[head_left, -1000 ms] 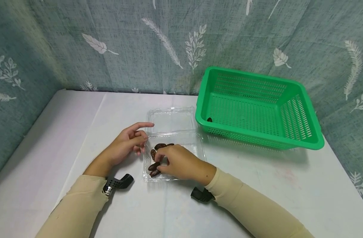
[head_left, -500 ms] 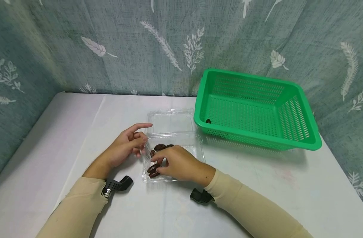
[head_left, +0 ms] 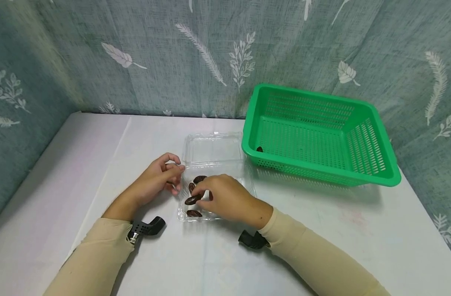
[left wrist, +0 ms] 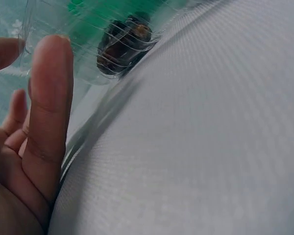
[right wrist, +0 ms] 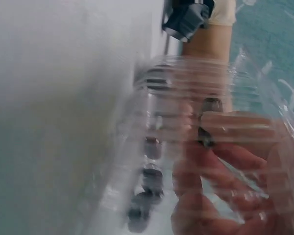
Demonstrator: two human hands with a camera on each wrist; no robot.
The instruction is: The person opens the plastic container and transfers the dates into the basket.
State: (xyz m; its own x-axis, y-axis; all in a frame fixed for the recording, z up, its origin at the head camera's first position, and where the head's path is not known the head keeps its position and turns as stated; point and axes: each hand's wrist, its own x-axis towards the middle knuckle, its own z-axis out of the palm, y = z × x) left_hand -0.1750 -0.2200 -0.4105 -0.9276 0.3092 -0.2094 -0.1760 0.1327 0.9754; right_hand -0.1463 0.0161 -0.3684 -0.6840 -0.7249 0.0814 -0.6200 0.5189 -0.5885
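A clear plastic clamshell container [head_left: 247, 187] lies open on the table, its lid [head_left: 214, 148] folded back. My left hand [head_left: 156, 181] is at its left side, holding the edge near the hinge between thumb and curled index finger; in the left wrist view the thumb [left wrist: 51, 93] lies against the clear wall. Over the tray, my right hand [head_left: 229, 199] pinches a dark brown date [head_left: 193, 200] by its right end. Another date [head_left: 194, 213] lies below it near the front wall. More dates [head_left: 200, 179] lie towards the back left, partly hidden by the right hand.
A green plastic basket [head_left: 321, 160] stands at the back right, close beside the lid. One small date [head_left: 260, 149] is in its near left corner. A white cloth covers the table [head_left: 99, 164], and a patterned curtain [head_left: 155, 61] hangs behind.
My right hand has lifted one date away from the one beside it, moving slightly up and right. The left index finger has drawn in from over the lid towards the thumb.
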